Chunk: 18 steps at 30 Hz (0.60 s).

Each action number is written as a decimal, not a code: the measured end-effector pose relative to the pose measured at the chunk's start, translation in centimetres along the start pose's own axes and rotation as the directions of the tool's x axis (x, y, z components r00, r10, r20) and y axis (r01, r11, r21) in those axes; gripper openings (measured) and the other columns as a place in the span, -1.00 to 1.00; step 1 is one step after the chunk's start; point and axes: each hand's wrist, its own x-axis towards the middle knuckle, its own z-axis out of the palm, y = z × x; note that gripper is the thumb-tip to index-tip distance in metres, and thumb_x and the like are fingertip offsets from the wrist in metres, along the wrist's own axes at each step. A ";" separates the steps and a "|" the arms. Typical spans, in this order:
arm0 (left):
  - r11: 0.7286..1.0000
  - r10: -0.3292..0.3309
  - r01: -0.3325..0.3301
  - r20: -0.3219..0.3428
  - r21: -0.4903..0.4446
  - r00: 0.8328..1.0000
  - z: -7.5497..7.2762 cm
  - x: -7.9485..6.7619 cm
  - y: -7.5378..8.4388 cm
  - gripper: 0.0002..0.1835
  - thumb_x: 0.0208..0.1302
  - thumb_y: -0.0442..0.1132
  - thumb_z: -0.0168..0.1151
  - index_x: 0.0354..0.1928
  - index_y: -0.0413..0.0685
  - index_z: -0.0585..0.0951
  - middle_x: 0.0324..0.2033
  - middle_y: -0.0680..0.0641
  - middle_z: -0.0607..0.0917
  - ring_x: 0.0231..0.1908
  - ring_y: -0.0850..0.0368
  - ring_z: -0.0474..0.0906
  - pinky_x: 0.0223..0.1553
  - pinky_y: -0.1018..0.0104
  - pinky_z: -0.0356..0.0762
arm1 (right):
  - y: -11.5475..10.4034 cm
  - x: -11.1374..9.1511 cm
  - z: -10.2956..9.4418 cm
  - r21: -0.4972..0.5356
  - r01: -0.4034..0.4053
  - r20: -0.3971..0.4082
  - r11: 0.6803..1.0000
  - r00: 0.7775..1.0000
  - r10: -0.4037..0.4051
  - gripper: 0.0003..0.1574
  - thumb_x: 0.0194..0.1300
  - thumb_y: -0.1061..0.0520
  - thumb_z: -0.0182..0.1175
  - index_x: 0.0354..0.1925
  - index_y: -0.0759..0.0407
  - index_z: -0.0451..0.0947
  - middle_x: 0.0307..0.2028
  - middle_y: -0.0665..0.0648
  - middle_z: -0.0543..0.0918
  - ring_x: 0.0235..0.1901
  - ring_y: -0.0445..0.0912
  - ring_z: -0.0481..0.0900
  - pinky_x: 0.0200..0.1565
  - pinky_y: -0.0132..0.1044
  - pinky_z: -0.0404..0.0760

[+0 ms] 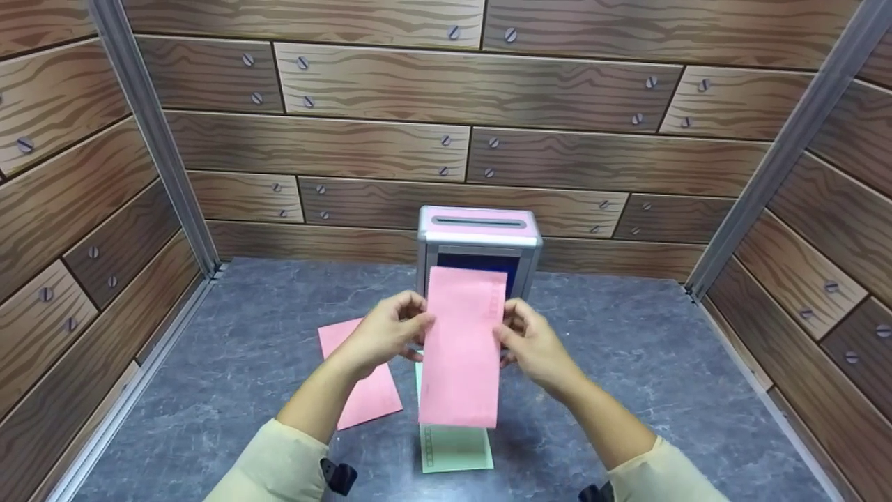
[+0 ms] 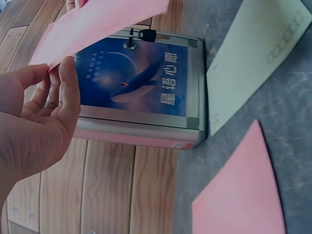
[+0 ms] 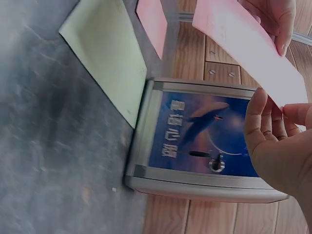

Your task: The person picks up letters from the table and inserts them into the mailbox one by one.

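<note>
A long pink envelope (image 1: 461, 355) is held up lengthwise in front of me, between both hands. My left hand (image 1: 391, 328) pinches its left edge with thumb and fingers, and my right hand (image 1: 533, 341) pinches the right edge at about the same height. Behind it stands a silver-framed box (image 1: 479, 224) with a pink top and a narrow slot. In the left wrist view the box's blue front panel (image 2: 141, 83) shows a whale picture and a lock with keys (image 2: 146, 35). A pale green envelope (image 1: 456, 450) lies on the table, partly hidden under the raised pink one.
Another pink envelope (image 1: 369, 397) lies on the grey table (image 1: 613, 335) to the left, partly covered by my left forearm. Wood-patterned walls (image 1: 390, 84) with metal corner posts (image 1: 766, 139) enclose the table at the back and sides.
</note>
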 end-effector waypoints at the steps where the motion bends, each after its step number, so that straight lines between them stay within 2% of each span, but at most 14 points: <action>1: 1.000 0.002 -0.002 -0.001 -0.002 1.000 0.0 0.2 0.3 -0.83 0.64 -0.18 0.22 0.05 -0.14 0.57 -0.23 -0.03 0.58 -0.24 0.11 0.62 -0.26 0.24 0.84 | -0.3 0.2 -0.1 -0.009 0.004 -0.007 1.000 1.000 -0.004 -0.76 0.59 0.37 0.09 0.15 0.39 0.41 -0.22 0.10 0.58 -0.32 -0.11 0.61 -0.38 -0.27 0.76; 5: 1.000 0.005 -0.005 -0.011 -0.006 1.000 -0.2 0.7 1.6 -0.82 0.64 -0.17 0.23 0.05 -0.13 0.56 -0.24 -0.03 0.57 -0.23 0.13 0.60 -0.25 0.21 0.85 | -1.6 0.8 -0.6 -0.033 0.012 -0.033 0.999 0.999 -0.013 -0.77 0.57 0.39 0.10 0.14 0.37 0.44 -0.19 0.14 0.60 -0.33 -0.09 0.63 -0.37 -0.29 0.76; 11: 1.000 0.023 -0.023 -0.019 0.008 1.000 -0.4 1.5 3.3 -0.85 0.63 -0.14 0.25 0.02 -0.05 0.59 -0.20 -0.03 0.61 -0.19 0.12 0.64 -0.24 0.19 0.85 | -2.9 1.4 -1.5 -0.014 0.032 -0.087 0.999 0.996 -0.033 -0.75 0.53 0.43 0.16 0.12 0.43 0.49 -0.20 0.13 0.63 -0.36 -0.10 0.65 -0.35 -0.29 0.78; 18: 0.998 0.038 -0.039 -0.013 -0.046 0.999 -0.6 2.4 4.5 -0.84 0.61 -0.16 0.28 0.03 -0.07 0.60 -0.15 -0.05 0.63 -0.17 0.12 0.67 -0.20 0.14 0.87 | -4.1 2.3 -2.7 -0.036 0.033 -0.103 0.999 0.994 -0.037 -0.72 0.51 0.41 0.23 0.14 0.40 0.52 -0.14 0.13 0.65 -0.30 -0.12 0.68 -0.29 -0.28 0.80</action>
